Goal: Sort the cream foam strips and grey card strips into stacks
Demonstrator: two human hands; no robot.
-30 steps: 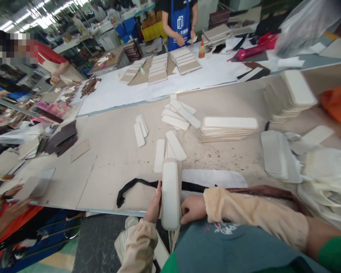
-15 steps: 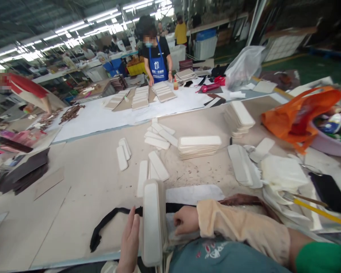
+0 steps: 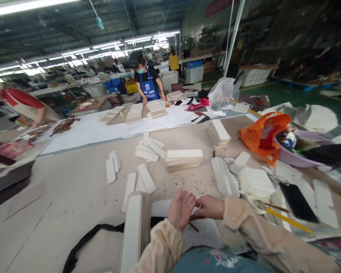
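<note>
My left hand (image 3: 182, 208) is raised just above the table's near edge, palm turned right and fingers spread, holding nothing. My right hand (image 3: 209, 207) sits right beside it with curled fingers, closed on what looks like the end of a thin brown strip (image 3: 193, 218). An upright stack of white padded pieces (image 3: 133, 231) stands by my left forearm, untouched. A black strap (image 3: 93, 237) runs under that stack, and a white sheet (image 3: 170, 206) lies below my hands.
Loose white pads (image 3: 146, 178) and flat stacks (image 3: 184, 159) (image 3: 220, 134) lie mid-table. To the right are an orange bag (image 3: 261, 132), a purple basin (image 3: 295, 158), a black phone (image 3: 297, 201) and a yellow-handled brush (image 3: 290, 220). A person in a blue apron (image 3: 147, 85) works at the far table.
Both hands have let go of the upright pad stack. My left hand lifted and opened to the stack's right; my right hand moved beside it. The view tilted upward.
</note>
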